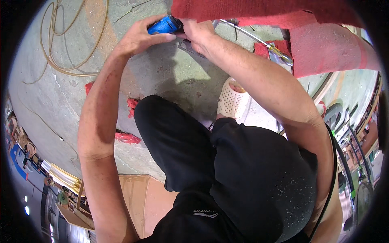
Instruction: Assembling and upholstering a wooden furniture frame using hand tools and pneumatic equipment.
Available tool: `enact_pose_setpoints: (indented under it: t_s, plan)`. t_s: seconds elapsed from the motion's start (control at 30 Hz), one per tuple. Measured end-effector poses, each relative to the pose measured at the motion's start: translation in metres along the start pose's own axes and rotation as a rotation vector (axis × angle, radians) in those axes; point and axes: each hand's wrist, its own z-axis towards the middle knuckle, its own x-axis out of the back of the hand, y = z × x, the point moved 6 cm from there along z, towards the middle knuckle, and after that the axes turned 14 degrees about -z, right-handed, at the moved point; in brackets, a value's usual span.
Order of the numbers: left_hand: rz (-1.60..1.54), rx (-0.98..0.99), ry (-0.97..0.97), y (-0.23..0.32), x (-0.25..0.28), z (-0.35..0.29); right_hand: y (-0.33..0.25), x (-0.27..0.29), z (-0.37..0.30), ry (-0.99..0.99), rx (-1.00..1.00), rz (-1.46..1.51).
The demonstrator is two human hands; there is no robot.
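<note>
At the top of the head view, my left hand (142, 38) is closed round a blue object with a black end (164, 26), which looks like a hand tool; its exact kind does not show. My right hand (199, 33) is closed at the black end, its fingers partly hidden by the wrist and by red fabric (259, 9) hanging just above. A dark flat piece (187, 49) lies on the floor below the right hand. To the right of that hand is a screwdriver (279, 54) with a yellowish clear handle and a long metal shaft.
A tan hose (79, 73) coils on the concrete floor (52, 105) at the left. Red scraps (127, 138) lie near my knee. A large red-covered piece (332, 50) fills the upper right. Cardboard (135, 190) lies below, and shelving with goods (60, 178) stands at the left rim.
</note>
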Motion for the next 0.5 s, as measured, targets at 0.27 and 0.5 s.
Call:
enact_pose_setpoints:
  t_s: [0.27,0.5]
  plan:
    - [-0.090,0.095,-0.146,-0.029,0.014,0.007,0.010,0.003,0.005,0.021,-0.038,-0.015]
    - [-0.114,0.100,-0.049,-0.037,0.011,0.008,-0.027,0.002,-0.017,0.144,0.244,-0.270]
